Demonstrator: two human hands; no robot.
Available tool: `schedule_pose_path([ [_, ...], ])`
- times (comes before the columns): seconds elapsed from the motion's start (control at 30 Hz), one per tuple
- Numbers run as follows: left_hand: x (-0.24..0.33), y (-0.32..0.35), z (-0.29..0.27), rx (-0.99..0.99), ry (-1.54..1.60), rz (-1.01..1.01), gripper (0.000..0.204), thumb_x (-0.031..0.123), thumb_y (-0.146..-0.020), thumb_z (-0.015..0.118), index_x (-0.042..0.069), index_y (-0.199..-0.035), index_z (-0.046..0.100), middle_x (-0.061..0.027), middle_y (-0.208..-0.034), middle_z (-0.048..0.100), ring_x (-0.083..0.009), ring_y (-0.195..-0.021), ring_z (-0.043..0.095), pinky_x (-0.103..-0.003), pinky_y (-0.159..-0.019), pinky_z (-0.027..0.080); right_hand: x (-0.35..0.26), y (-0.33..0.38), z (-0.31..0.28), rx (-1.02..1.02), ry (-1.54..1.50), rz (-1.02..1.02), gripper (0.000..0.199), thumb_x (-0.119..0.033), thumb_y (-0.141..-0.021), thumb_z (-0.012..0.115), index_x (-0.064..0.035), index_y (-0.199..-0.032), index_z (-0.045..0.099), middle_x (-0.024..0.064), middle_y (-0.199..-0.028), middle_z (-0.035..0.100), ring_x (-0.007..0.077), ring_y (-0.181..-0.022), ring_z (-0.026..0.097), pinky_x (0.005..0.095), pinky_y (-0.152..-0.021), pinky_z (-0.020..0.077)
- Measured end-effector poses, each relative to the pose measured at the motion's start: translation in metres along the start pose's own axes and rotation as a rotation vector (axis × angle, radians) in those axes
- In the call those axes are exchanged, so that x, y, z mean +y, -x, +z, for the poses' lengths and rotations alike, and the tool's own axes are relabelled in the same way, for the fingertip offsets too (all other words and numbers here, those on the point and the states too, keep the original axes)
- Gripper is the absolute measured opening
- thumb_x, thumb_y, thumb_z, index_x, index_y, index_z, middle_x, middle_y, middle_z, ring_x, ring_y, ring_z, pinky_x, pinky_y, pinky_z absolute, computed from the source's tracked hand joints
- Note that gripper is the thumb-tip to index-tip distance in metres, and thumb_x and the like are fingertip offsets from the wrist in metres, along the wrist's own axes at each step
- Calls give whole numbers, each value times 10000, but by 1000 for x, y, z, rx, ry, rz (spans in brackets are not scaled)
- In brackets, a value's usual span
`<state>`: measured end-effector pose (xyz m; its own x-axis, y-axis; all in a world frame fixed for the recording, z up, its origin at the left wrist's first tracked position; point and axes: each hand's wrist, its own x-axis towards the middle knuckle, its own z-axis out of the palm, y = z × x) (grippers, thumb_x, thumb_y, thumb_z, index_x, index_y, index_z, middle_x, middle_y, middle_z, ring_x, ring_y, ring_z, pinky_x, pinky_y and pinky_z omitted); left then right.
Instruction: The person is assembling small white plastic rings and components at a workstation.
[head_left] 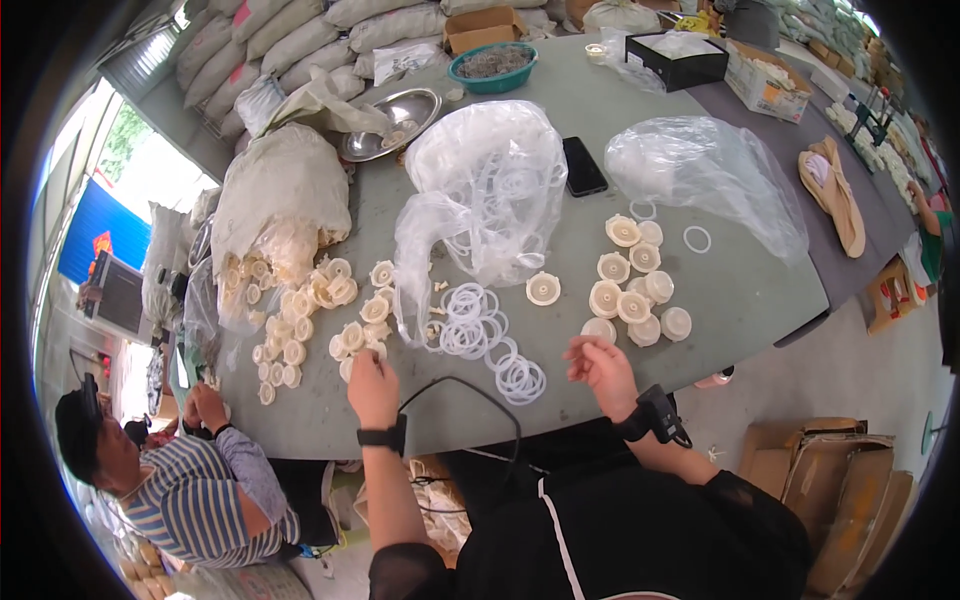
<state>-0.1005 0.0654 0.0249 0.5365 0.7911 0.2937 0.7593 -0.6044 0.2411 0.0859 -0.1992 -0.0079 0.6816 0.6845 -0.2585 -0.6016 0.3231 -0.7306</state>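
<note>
My left hand point(374, 390) reaches to the near edge of a loose group of cream plastic caps point(352, 336). Its fingertips are among the nearest caps, mostly hidden behind the back of the hand. My right hand point(603, 374) hovers by the table's front edge, fingers loosely curled and apart, nothing visible in it. Just beyond it is a pale cap point(599, 330), at the near end of a cluster of round caps point(633, 307). Between my hands lies a heap of translucent rings point(521, 380), with more rings point(466, 320) behind. A single cap point(543, 289) sits apart.
A clear bag of rings point(490, 170), a sack spilling caps point(285, 200), a phone point(584, 167) and another clear bag point(700, 170) lie farther back. A black cable point(470, 382) loops near my left wrist. Another person point(200, 480) sits at the left.
</note>
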Motion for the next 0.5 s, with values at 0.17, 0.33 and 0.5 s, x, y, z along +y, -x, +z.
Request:
schedule_pose_path([
  [0.17,62,44,-18,-391,1217,-112,123,72,-824,497,20,-935,512,-1,-745,521,-64,-616,475,-201,-541,396,7,0,36,-160,114,91,275,-157,-854,454,-15,-1089,479,103,-998,564,141,-769,558,271,-663,463],
  [0.33,90,61,-3,-757,1247,23,210,110,-838,499,7,-1020,516,-36,-835,555,-84,-708,523,-218,-620,442,28,1,35,-357,324,193,270,-160,-837,484,-10,-1061,489,63,-922,569,113,-735,545,240,-632,449],
  [0.5,91,55,49,-276,438,498,264,221,-706,590,67,-912,531,-130,-887,533,-316,-784,534,-399,-647,437,28,4,-7,-99,233,110,199,-179,-826,477,-29,-951,515,41,-781,574,92,-535,491,227,-488,416],
])
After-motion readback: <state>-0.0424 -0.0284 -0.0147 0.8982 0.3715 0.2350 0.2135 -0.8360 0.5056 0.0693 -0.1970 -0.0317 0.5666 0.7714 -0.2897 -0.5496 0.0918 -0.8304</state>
